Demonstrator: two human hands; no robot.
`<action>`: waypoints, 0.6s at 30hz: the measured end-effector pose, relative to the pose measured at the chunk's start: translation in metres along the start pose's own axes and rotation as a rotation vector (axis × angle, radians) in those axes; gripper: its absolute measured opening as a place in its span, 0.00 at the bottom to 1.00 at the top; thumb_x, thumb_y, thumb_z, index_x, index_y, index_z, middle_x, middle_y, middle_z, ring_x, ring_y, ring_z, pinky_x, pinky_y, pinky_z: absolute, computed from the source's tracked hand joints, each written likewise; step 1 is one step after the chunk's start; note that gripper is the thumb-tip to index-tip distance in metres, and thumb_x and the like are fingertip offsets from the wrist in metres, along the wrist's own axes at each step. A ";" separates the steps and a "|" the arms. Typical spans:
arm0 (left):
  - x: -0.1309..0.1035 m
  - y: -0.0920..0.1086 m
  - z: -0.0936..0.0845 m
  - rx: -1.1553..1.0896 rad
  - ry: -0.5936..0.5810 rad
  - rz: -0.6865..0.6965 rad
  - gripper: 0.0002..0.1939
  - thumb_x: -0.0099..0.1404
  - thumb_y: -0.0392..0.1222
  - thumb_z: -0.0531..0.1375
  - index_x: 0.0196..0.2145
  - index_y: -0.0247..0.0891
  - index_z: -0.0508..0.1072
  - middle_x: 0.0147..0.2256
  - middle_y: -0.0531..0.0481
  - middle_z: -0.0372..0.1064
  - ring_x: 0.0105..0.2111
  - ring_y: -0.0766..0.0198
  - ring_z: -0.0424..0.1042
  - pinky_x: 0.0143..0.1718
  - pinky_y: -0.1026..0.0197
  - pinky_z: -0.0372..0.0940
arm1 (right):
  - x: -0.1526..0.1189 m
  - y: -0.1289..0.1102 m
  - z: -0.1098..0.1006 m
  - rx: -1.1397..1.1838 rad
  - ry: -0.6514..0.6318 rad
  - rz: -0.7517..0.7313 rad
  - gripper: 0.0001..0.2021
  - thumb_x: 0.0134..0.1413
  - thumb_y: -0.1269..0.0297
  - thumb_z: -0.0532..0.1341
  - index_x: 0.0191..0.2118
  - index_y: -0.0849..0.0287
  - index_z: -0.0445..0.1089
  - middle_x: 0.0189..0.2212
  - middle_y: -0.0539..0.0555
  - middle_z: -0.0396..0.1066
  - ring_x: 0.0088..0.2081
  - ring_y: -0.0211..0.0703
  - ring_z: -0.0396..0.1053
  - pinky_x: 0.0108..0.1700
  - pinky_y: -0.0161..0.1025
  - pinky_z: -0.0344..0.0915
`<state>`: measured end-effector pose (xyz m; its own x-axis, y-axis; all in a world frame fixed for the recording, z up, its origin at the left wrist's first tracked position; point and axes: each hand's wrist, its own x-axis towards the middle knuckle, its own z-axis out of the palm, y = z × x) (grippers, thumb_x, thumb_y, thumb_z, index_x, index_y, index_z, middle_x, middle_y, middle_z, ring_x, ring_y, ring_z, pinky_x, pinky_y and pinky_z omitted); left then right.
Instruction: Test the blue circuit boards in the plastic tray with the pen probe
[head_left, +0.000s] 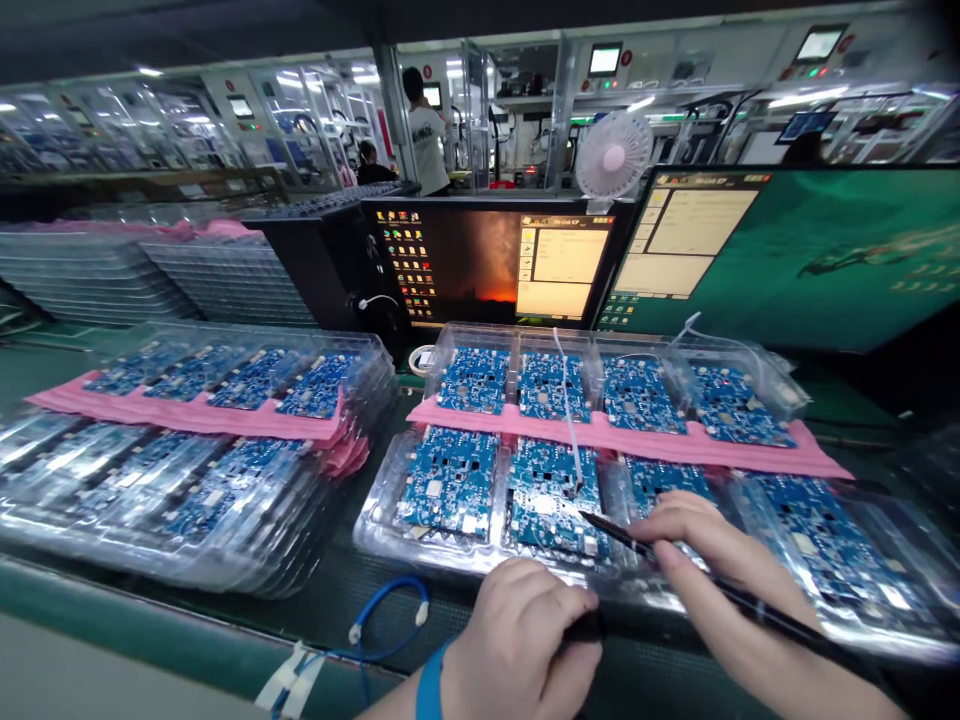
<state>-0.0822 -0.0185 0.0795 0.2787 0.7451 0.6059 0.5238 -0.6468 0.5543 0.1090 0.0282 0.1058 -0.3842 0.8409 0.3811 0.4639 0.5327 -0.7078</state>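
My right hand (pixel 727 570) grips a slim black pen-like tool (pixel 619 532) with a pointed tip. The tip is over a blue circuit board (pixel 551 500) in the front row of a clear plastic tray (pixel 379 505). A thin white cable (pixel 568 400) hangs from behind, its dark end at this same board. My left hand (pixel 525 635) is closed in front of the tray's near edge; something dark shows by its fingers, too hidden to name. A blue wrist strap (pixel 430 685) circles my left wrist. Pink foam (pixel 637 432) runs between the tray's two rows of boards.
To the left stands a stack of clear trays (pixel 285 560) with blue boards and pink foam. Two monitors (pixel 480 265) and a small fan (pixel 613 155) are behind. A blue cord (pixel 390 583) loops on the mat. A person (pixel 426 135) stands in the background.
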 end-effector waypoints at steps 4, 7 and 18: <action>0.004 0.003 0.003 0.080 0.051 -0.074 0.11 0.60 0.35 0.50 0.42 0.37 0.62 0.31 0.47 0.67 0.31 0.63 0.67 0.34 0.59 0.64 | -0.016 0.005 -0.007 0.413 0.131 0.182 0.07 0.56 0.63 0.53 0.33 0.55 0.68 0.36 0.53 0.65 0.44 0.45 0.60 0.40 0.33 0.61; 0.007 0.005 0.006 0.171 0.048 -0.160 0.12 0.60 0.35 0.49 0.43 0.38 0.61 0.33 0.46 0.67 0.33 0.61 0.68 0.35 0.59 0.64 | -0.020 0.008 -0.007 0.692 0.131 0.267 0.07 0.55 0.61 0.55 0.31 0.56 0.68 0.31 0.52 0.65 0.39 0.43 0.63 0.40 0.33 0.62; 0.009 0.006 0.003 0.150 -0.023 -0.039 0.09 0.59 0.36 0.51 0.39 0.38 0.62 0.29 0.47 0.66 0.29 0.63 0.67 0.32 0.60 0.64 | -0.025 0.002 -0.001 0.650 -0.151 0.349 0.13 0.57 0.56 0.51 0.31 0.59 0.66 0.25 0.52 0.64 0.26 0.38 0.62 0.32 0.34 0.60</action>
<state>-0.0741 -0.0148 0.0867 0.2734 0.7738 0.5713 0.6484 -0.5870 0.4848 0.1208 0.0082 0.0951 -0.4284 0.9034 0.0177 0.0320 0.0347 -0.9989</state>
